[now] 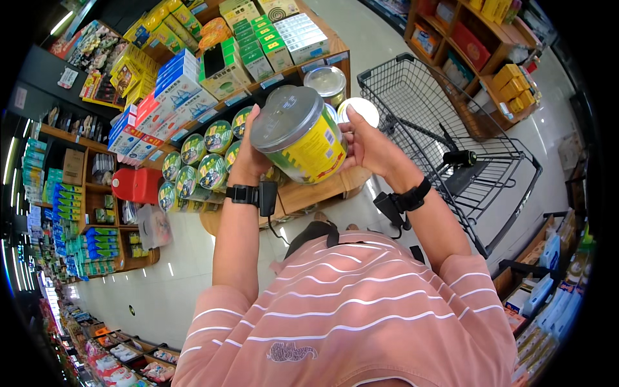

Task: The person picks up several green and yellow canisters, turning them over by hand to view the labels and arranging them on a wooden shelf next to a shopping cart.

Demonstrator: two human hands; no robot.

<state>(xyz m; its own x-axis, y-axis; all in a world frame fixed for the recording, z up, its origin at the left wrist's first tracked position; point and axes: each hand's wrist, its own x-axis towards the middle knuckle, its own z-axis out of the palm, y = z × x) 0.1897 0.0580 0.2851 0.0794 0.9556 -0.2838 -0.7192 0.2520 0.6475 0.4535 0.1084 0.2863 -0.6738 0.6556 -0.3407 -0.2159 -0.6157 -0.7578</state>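
Note:
A large round canister (312, 150) with a grey see-through lid and a yellow and green printed label is held up in front of me, tilted. My left hand (254, 152) presses against its left side, with the fingers hidden behind it. On the other side, my right hand (367, 147) has its fingers against the label and its thumb raised. Beneath the canister is a wooden display shelf (309, 193). More lidded canisters (326, 81) stand just beyond it, and stacked round tubs (211, 171) with green printed lids sit to the left.
A wire shopping cart (435, 121) stands close at my right. Boxed goods (169, 96) line the upper shelf. A red plastic stool (138, 185) is by the left shelving. Wooden shelves (483, 58) rise at the far right, and stocked racks (541, 290) stand nearer on that side.

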